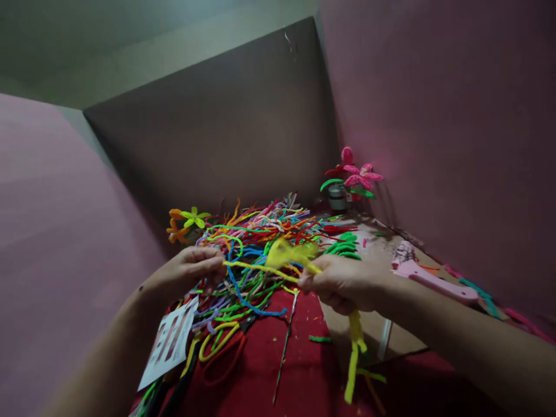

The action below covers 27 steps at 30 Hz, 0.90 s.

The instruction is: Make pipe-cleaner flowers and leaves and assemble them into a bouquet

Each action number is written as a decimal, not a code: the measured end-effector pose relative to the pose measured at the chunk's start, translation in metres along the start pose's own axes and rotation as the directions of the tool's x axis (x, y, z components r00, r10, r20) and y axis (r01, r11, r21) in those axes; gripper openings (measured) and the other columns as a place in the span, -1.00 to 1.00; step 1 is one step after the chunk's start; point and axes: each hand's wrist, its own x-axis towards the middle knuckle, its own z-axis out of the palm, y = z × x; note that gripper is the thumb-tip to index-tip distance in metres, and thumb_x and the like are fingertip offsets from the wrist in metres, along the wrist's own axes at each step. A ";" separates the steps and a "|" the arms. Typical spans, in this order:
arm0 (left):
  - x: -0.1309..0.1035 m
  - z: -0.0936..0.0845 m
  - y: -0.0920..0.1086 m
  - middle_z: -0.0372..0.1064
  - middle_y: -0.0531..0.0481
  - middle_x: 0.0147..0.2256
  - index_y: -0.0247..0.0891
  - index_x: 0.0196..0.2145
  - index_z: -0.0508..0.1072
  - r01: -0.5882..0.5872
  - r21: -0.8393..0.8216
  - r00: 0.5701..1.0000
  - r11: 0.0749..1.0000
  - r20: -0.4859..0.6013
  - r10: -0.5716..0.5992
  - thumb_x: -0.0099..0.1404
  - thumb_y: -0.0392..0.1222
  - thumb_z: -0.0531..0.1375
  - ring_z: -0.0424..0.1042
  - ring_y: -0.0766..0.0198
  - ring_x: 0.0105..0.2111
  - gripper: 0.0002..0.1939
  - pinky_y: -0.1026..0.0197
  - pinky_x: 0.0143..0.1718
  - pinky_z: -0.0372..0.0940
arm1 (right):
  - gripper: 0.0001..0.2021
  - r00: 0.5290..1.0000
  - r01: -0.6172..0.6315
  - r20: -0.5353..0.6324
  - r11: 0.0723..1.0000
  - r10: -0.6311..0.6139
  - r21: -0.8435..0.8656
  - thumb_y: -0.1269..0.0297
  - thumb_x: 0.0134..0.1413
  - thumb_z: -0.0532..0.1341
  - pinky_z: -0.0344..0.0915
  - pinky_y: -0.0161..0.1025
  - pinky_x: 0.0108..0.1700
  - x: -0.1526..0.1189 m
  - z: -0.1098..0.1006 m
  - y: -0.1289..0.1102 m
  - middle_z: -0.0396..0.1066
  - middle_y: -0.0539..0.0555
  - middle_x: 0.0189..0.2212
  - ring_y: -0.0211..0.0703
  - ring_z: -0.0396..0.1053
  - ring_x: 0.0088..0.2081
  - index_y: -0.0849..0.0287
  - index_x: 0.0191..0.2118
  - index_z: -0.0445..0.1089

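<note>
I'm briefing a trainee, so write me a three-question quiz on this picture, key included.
1. What colour is the fuzzy strand stretched between the left hand and the right hand?
2. True or false: in the picture, the pink flower is further right than the lime flower.
3. Which is closest to the left forearm in the picture?
A) the pink flower
B) the pink-handled tool
C) the printed sheet

Key: 1. Yellow. 2. True. 3. C.
</note>
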 end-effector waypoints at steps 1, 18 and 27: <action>-0.005 0.001 -0.005 0.30 0.04 -0.57 -0.30 -0.45 0.38 0.009 -0.070 1.000 0.997 0.009 -0.009 0.16 -0.10 0.16 0.27 0.40 -0.63 -0.81 0.39 -0.64 0.14 | -0.85 0.997 0.003 -0.071 0.985 -0.015 -0.174 0.24 -0.01 0.10 -0.19 -0.43 -0.70 0.001 0.008 -0.001 -0.11 -0.20 -0.77 -0.44 -0.19 -0.76 0.15 -0.49 0.14; -0.048 0.103 0.009 0.18 0.14 -0.64 -0.30 -0.42 0.31 0.065 0.094 0.989 0.993 0.125 -0.077 0.11 -0.01 0.13 0.16 0.42 -0.67 -0.74 0.35 -0.62 0.10 | -0.85 0.905 0.023 -0.105 0.292 -0.413 -0.956 0.33 -0.03 0.11 -0.03 -0.32 -0.53 0.006 0.075 -0.022 0.41 0.17 -0.44 -0.15 0.32 -0.46 0.22 -0.34 0.38; -0.065 0.089 0.004 0.02 0.15 -0.59 -0.28 -0.47 0.25 0.021 0.311 0.999 0.950 0.032 -0.032 0.24 0.06 -0.04 -0.02 0.44 -0.62 -0.66 0.35 -0.61 -0.08 | -0.71 0.991 0.112 0.015 0.759 -0.133 -0.641 0.11 0.06 0.05 -0.16 -0.38 -0.63 -0.011 0.027 -0.017 -0.06 -0.14 -0.69 -0.41 -0.10 -0.69 0.22 -0.35 0.37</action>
